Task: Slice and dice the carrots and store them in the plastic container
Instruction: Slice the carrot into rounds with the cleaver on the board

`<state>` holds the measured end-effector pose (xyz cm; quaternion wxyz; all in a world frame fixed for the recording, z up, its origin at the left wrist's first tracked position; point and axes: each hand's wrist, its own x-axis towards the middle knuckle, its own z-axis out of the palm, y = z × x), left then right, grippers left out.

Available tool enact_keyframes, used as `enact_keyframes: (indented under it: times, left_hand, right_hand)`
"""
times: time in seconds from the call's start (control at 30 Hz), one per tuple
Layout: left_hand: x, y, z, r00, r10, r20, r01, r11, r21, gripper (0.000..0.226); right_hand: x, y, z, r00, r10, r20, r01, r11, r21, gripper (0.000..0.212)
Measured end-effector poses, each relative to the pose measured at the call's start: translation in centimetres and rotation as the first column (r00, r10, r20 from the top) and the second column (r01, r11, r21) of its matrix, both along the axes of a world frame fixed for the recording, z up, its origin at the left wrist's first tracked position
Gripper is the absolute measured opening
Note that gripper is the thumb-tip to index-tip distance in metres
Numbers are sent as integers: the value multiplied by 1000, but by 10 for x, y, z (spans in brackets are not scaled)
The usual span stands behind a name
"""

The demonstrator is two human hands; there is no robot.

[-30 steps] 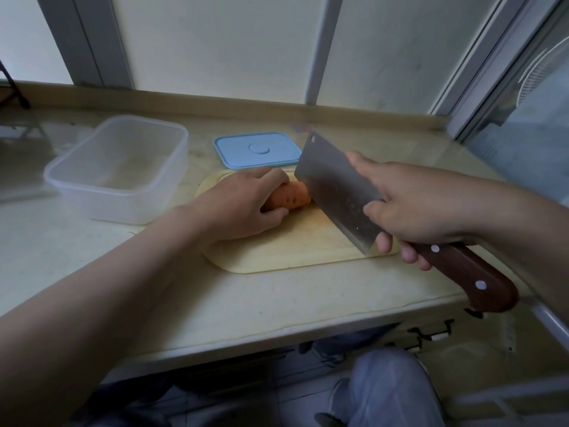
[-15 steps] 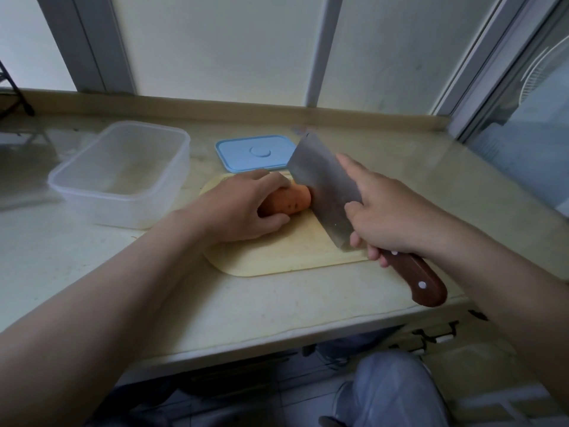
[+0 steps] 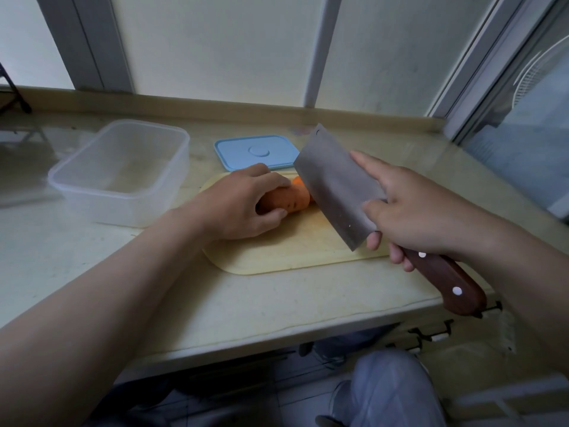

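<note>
**Cleaver hand drifts right at the carrot's end**

Since half a second ago, our right hand (image 3: 425,211) and the cleaver (image 3: 335,186) have drifted a little to the right. The wooden handle's butt now sits farther out past the bench (image 3: 277,303) edge. Our left hand (image 3: 243,204) has hardly shifted.

Our right fingers (image 3: 397,257) curl under the handle where it meets the blade. The forefinger lies straight along the blade's upper side and the thumb presses on its flat face. The wrist is bent, so the blade slants from far left to near right, its lower edge down by the carrot (image 3: 289,198).

Our left fingers (image 3: 271,180) are curled over the carrot's top, with the thumb tucked against its near side, pinning it on the cutting board (image 3: 292,251). That forearm reaches in from the lower left.

Only the carrot's right part shows; the rest lies under our left hand. A small orange bit peeps out at the blade's far edge, and we cannot tell whether it is a cut slice or the same piece. Whether the edge touches the board is also hard to make out.

Left of the board, just beside it, stands the plastic container (image 3: 181,140), and its blue lid (image 3: 255,151) lies flat behind the board. Below the bench edge a knee (image 3: 391,389) in grey cloth is cut off by the frame.
</note>
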<state>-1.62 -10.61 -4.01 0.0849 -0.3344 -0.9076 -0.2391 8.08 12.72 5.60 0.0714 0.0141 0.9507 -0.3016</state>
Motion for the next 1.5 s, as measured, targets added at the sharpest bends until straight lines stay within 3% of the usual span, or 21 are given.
enact_keyframes:
  times: [0.53, 0.87, 1.07, 1.27, 1.5]
  left_hand:
    - [-1, 2, 2, 999, 39, -13, -38, 998, 48, 48]
    - [1, 4, 5, 1000, 9, -29, -8, 999, 31, 47]
    - [4, 2, 6, 999, 19, -32, -19, 1000, 24, 55]
    - [1, -1, 7, 999, 41, -8, -41, 999, 8, 47]
    - [2, 0, 8, 999, 40, -3, -40, 999, 27, 44]
  right_hand:
    - [8, 0, 7, 996, 31, 84, -34, 999, 34, 77]
    - [-21, -27, -9, 979, 71, 190, -102, 982, 159, 86]
    - [-28, -31, -26, 992, 28, 123, -39, 995, 94, 85]
    - [-8, -16, -11, 1000, 2, -25, -3, 1000, -6, 76]
    - [-1, -11, -6, 1000, 16, -19, -16, 1000, -9, 76]
